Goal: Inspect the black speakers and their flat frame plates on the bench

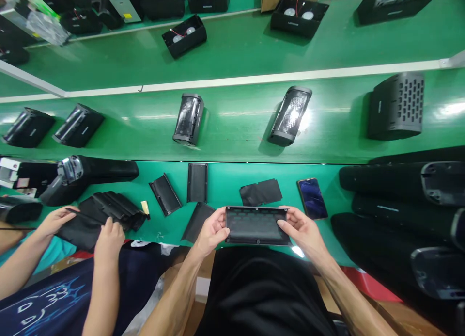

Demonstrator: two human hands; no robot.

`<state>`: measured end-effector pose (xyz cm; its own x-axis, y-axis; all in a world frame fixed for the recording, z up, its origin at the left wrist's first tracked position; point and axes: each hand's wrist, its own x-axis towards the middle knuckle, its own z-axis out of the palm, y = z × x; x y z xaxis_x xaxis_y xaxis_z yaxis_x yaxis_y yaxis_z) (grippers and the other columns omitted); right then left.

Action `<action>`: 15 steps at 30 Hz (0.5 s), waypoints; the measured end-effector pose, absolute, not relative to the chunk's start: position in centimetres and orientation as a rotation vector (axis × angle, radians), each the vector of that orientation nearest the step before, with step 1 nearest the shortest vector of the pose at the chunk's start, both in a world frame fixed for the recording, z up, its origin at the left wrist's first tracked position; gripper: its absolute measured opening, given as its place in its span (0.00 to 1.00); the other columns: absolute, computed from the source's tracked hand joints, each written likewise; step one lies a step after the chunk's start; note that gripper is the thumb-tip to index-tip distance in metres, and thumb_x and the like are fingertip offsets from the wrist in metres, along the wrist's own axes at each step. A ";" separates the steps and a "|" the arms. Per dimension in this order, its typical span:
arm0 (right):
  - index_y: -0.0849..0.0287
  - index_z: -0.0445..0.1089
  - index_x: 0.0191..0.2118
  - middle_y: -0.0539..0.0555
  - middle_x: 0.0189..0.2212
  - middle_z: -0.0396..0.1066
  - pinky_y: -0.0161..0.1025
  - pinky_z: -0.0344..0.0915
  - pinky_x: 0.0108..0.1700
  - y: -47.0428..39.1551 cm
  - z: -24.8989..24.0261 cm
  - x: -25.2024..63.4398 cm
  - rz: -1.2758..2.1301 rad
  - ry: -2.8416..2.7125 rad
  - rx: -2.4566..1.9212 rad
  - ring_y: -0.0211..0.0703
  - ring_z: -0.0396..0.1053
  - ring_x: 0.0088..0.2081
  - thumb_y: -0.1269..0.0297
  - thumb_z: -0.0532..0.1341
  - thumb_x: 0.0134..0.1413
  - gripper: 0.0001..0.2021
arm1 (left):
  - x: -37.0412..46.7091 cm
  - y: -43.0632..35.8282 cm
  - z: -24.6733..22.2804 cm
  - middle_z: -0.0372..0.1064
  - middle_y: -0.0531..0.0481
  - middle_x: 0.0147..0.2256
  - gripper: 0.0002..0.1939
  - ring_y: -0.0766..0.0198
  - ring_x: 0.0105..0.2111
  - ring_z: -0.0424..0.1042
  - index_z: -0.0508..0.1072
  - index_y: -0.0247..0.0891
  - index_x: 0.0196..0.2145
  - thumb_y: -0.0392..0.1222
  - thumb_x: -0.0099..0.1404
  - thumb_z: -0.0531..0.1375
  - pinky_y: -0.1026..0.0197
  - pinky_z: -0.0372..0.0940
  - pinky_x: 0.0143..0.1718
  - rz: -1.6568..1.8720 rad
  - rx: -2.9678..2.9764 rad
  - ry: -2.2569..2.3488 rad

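Observation:
A black rectangular speaker grille panel (256,227) is held level above the front edge of the green bench, its hollow side facing me. My left hand (214,230) grips its left end between thumb and fingers. At the right end my right hand (300,227) pinches it, thumb resting on the inner face. Just beyond the panel lie thin black sheets (260,192). Two similar black panels, one upright (197,183) and one tilted (165,194), rest to the left. Another dark sheet (197,222) lies beside my left hand, partly over the bench edge.
A phone (312,198) lies right of the sheets. Large black speaker bodies (385,207) crowd the right side. Speakers (189,119) stand on the green belt (232,132) ahead. At left, a co-worker's hands (109,236) handle black material beside stacked panels (116,207).

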<state>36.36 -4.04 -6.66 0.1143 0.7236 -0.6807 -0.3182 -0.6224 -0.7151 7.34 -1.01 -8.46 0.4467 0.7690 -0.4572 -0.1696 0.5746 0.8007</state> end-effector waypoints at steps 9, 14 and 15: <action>0.52 0.77 0.45 0.50 0.32 0.76 0.38 0.71 0.42 -4.6 -7.8 36.8 1.657 -0.413 -1.549 0.44 0.74 0.36 0.48 0.80 0.40 0.27 | 7.6 -1.0 -8.6 0.75 0.41 0.49 0.31 0.56 0.46 0.76 0.71 0.41 0.62 0.46 0.63 0.69 0.54 0.69 0.50 0.673 0.736 0.919; 0.54 0.77 0.42 0.49 0.31 0.73 0.36 0.68 0.40 -4.7 -8.3 36.8 1.620 -0.397 -1.586 0.42 0.70 0.35 0.46 0.80 0.38 0.27 | 7.5 -1.0 -8.8 0.75 0.41 0.49 0.30 0.55 0.46 0.76 0.71 0.42 0.62 0.44 0.63 0.68 0.53 0.69 0.51 0.685 0.731 0.908; 0.55 0.77 0.41 0.49 0.31 0.73 0.35 0.67 0.39 -4.8 -8.4 36.9 1.599 -0.401 -1.607 0.41 0.69 0.35 0.45 0.79 0.39 0.26 | 7.5 -1.0 -8.8 0.75 0.41 0.49 0.30 0.55 0.45 0.77 0.72 0.41 0.61 0.44 0.62 0.68 0.53 0.69 0.50 0.686 0.723 0.910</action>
